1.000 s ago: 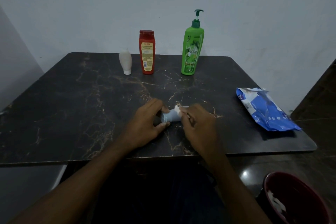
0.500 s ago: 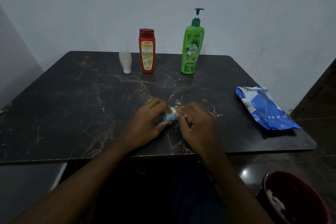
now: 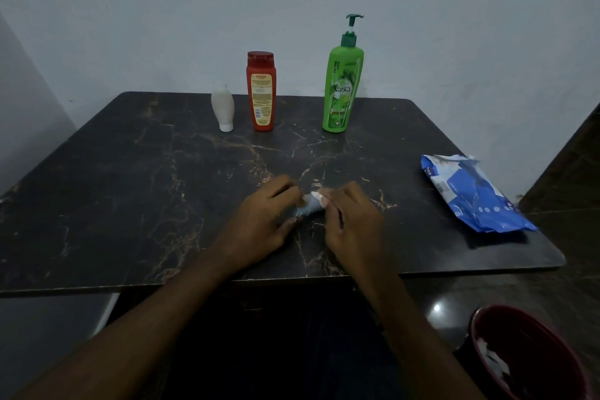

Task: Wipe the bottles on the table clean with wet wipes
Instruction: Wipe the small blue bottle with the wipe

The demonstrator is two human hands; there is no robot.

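A small pale blue bottle [image 3: 306, 208] lies on its side near the middle front of the dark marble table [image 3: 130, 178]. My left hand [image 3: 263, 224] grips its left end. My right hand [image 3: 352, 221] presses a white wet wipe [image 3: 316, 197] against its right end. Most of the bottle is hidden between my fingers. At the back of the table stand a small white bottle [image 3: 222, 110] upside down on its cap, a red bottle [image 3: 261, 91] and a tall green pump bottle [image 3: 342, 84].
A blue pack of wet wipes [image 3: 470, 195] lies at the table's right side. A dark red bin [image 3: 526, 357] holding white wipes stands on the floor at the lower right. A plain wall rises behind the table.
Both hands have stayed on the small bottle, and my right hand's fingers have shifted slightly over its end with the wipe. The view has tilted a little.
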